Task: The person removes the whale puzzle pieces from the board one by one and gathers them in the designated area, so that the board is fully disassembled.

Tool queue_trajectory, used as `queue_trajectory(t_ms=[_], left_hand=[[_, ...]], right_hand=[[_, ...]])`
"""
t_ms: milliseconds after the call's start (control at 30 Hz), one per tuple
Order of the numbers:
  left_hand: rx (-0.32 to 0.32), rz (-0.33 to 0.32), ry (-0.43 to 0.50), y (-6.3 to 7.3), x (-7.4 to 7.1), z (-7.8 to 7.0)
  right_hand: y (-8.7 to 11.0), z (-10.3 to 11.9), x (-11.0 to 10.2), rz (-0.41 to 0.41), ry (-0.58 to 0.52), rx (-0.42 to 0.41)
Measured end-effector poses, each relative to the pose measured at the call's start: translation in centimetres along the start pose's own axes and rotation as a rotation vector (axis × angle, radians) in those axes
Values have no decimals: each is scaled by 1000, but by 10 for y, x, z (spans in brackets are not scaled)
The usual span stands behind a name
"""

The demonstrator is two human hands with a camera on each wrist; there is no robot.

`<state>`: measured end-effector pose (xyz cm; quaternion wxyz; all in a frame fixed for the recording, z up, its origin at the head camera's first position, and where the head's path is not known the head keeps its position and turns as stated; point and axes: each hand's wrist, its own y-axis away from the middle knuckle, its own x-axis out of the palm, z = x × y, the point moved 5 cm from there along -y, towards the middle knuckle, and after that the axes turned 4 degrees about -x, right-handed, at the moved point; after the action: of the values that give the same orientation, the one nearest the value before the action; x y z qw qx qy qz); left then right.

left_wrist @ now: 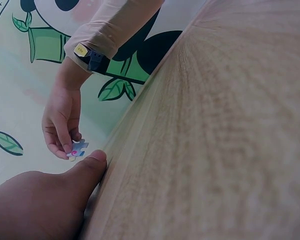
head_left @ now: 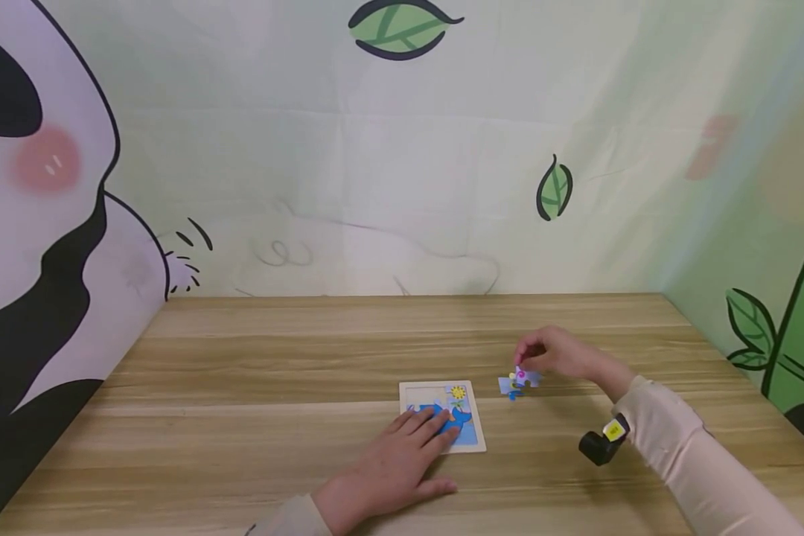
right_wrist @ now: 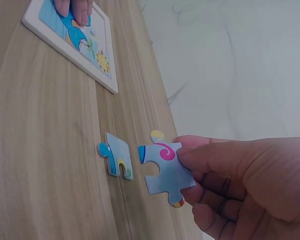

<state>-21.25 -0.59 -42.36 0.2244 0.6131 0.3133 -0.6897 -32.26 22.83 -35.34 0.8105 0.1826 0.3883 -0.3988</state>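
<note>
My right hand (head_left: pixel 554 353) pinches a light blue puzzle piece (right_wrist: pixel 166 167) with a pink swirl between thumb and fingers, raised over the table. Below it a second puzzle piece (right_wrist: pixel 119 156), pale blue with a darker blue edge, lies on the wood. My left hand (head_left: pixel 402 458) rests flat with spread fingers on the puzzle board (head_left: pixel 477 439), covering its lower left part. Inside the board's pale frame a blue animal picture and a yellow sun (right_wrist: pixel 103 61) show, with a bare strip at the upper left. In the left wrist view the held piece appears beyond my left thumb (left_wrist: pixel 92 165).
The wooden table (head_left: pixel 254 350) runs back to a wall covering (head_left: pixel 402 149) printed with leaves and a panda. A black wrist camera (head_left: pixel 601 445) is strapped at my right sleeve.
</note>
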Motion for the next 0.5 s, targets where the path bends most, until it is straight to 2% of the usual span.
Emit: queue_trajectory(t_ms=[300, 500], left_hand=[[-1, 10, 1, -1, 1, 1], [-1, 2, -4, -1, 2, 1]], right_hand=[[2, -12, 0, 27, -21, 43], [3, -16, 1, 31, -28, 37]])
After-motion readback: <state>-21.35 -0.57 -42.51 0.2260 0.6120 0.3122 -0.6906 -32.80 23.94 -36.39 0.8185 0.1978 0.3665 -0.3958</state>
